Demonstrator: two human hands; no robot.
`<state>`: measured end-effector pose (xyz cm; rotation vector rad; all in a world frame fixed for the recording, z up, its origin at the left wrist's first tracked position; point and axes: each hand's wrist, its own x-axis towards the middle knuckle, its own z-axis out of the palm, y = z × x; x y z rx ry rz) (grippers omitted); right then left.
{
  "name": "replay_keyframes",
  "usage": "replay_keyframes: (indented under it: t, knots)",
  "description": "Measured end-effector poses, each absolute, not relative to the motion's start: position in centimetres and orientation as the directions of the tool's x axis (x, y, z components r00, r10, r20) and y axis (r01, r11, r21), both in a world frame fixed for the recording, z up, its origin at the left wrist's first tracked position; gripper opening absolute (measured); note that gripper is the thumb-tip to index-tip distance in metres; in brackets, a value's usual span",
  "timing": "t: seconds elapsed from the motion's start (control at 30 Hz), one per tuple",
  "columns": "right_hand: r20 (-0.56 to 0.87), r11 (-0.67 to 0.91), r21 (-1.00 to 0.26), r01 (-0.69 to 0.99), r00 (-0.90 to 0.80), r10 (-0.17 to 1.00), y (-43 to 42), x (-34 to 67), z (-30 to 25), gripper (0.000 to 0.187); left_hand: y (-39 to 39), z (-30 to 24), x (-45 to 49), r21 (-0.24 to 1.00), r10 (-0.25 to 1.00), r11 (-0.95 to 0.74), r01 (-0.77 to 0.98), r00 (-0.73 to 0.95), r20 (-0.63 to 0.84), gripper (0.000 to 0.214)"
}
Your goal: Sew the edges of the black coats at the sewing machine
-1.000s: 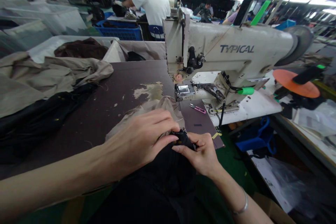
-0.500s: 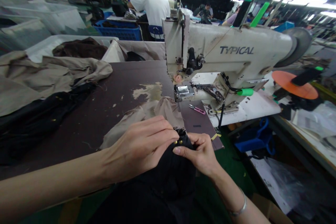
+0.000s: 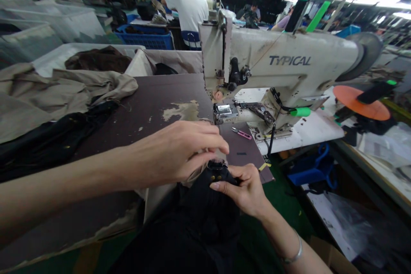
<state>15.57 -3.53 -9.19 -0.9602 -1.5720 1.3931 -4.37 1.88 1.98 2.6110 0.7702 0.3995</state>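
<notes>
Peeling worktable laminate (image 3: pixel 180 111) spreads beneath the left hand (image 3: pixel 180 150).

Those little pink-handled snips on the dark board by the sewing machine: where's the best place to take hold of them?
Pinch the pink handle of the thread snips from above, coming in from the right. They lie flat on the dark board, with the handle end toward the right and the metal blades pointing left. The right hand is nearest, though it's now holding the black garment.
</notes>
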Motion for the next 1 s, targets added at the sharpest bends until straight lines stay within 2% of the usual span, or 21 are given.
replay_keyframes:
  t: [0.1, 0.17, 0.33, 0.53, 0.63, 0.87, 0.93, 1.0]
  knots:
    - [0.084, 0.11, -0.993, 0.048, -0.379, 0.921, -3.5, 15.5, -9.2, 0.03, 3.3, 3.3, -3.9, 0.424, 0.392, -0.835, 0.35, 0.92, 0.014, 0.025]
    - [0.08, 0.113, -0.991, 0.068, -0.374, 0.924, -3.6, 15.5, -9.3, 0.034, 3.8, 3.8, -3.5, 0.441, 0.367, -0.832, 0.337, 0.93, -0.018, 0.023]
    - [0.091, 0.131, -0.988, 0.083, -0.371, 0.924, -3.6, 15.3, -9.3, 0.037, 4.3, 4.3, -2.6, 0.459, 0.33, -0.84, 0.29, 0.944, 0.007, 0.022]
    - [0.067, 0.101, -0.992, 0.07, -0.379, 0.923, -3.6, 15.4, -9.3, 0.032, 4.5, 3.5, -1.9, 0.231, 0.225, -0.945, 0.231, 0.973, -0.048, 0.012]
    - [0.063, 0.092, -0.994, 0.058, -0.386, 0.92, -3.6, 15.6, -9.6, 0.033, 4.6, 2.6, -2.1, 0.199, 0.236, -0.952, 0.233, 0.972, -0.008, 0.013]
    - [0.135, 0.165, -0.985, 0.048, -0.374, 0.917, -3.5, 15.8, -9.6, 0.04, 5.7, 2.5, -2.3, 0.341, 0.374, -0.872, 0.352, 0.927, 0.0, 0.014]
    - [0.141, 0.173, -0.983, 0.055, -0.368, 0.919, -3.4, 15.8, -9.6, 0.041, 6.1, 2.6, -2.4, 0.321, 0.38, -0.879, 0.353, 0.924, 0.026, 0.014]
    - [0.144, 0.179, -0.982, 0.063, -0.366, 0.919, -3.4, 15.8, -9.7, 0.042, 6.4, 2.6, -2.5, 0.249, 0.376, -0.902, 0.354, 0.925, 0.048, 0.015]
